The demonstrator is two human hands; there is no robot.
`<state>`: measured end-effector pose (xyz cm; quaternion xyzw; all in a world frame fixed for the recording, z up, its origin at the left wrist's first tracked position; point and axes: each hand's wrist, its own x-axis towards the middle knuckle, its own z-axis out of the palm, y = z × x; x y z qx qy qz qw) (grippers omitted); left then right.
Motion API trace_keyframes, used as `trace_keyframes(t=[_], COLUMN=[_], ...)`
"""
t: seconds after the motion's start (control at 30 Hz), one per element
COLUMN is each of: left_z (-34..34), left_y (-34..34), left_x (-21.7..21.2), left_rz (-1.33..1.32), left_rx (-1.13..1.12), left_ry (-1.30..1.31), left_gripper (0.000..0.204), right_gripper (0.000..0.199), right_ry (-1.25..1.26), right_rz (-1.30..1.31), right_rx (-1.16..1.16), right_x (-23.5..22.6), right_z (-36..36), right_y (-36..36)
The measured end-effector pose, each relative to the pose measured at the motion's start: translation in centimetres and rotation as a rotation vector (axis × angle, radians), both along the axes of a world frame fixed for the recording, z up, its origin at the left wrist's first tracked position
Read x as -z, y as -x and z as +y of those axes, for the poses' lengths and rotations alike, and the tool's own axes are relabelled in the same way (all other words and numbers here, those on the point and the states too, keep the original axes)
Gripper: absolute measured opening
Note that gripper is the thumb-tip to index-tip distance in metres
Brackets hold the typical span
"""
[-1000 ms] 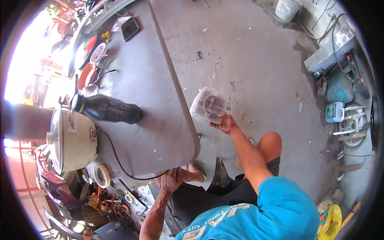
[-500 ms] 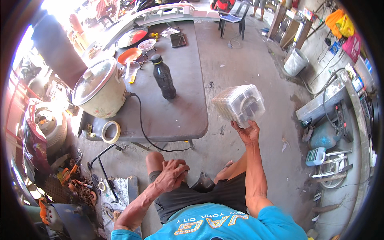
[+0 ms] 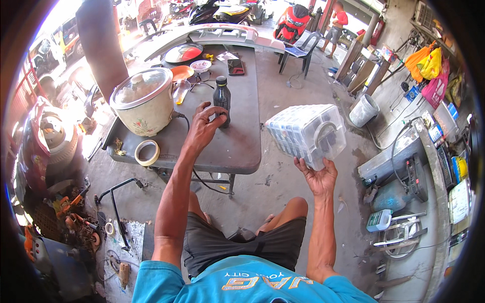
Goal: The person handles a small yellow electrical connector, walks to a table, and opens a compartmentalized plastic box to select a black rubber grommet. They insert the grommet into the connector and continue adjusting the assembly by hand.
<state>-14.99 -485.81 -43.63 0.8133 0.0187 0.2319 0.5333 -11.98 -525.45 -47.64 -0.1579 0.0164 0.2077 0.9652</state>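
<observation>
My right hand (image 3: pixel 319 178) holds a clear plastic compartment case (image 3: pixel 305 134) from below, out past the table's right edge. The case has a handle on its near end and is divided into many small sections. Over the table, my left hand (image 3: pixel 204 123) reaches to a dark bottle (image 3: pixel 222 96) with a black cap that stands upright. The left fingers are apart, with their tips at the bottle's lower left side; I cannot tell whether they touch it.
On the grey table (image 3: pixel 242 146) stand a floral cooker (image 3: pixel 144 108) with a glass lid, a tape roll (image 3: pixel 146 152), an orange plate (image 3: pixel 182 73), glasses and a phone (image 3: pixel 235 67). A cord hangs off the near edge. A plastic chair (image 3: pixel 300 53) and a person (image 3: pixel 335 30) are farther back.
My left hand has gone from over my lap up to the bottle. My right hand still holds the case, now turned somewhat. The view has tilted up, showing more of the background.
</observation>
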Motion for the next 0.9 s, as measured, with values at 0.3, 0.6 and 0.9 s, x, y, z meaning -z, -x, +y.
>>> trace_keyframes(t=[0.3,0.6,0.9], left_z=[-1.4,3.9,11.4], left_y=[-2.1,-7.4,-14.3], left_x=[-0.4,2.2,6.5], left_rz=[0.033,0.007,-0.093], left_rx=[-0.034,-0.282,-0.364], left_ry=[-0.14,-0.187,-0.329], left_gripper=[0.026,0.022,0.023], right_gripper=[0.091,0.086,0.078], right_ry=[0.001,0.199,0.838], right_rz=[-0.128,-0.289,-0.473], right_rx=[-0.109,-0.213,-0.447], right_x=[-5.6,-9.0,-17.1], right_z=[1.8,4.3,10.4], right_y=[3.0,4.6,-1.0])
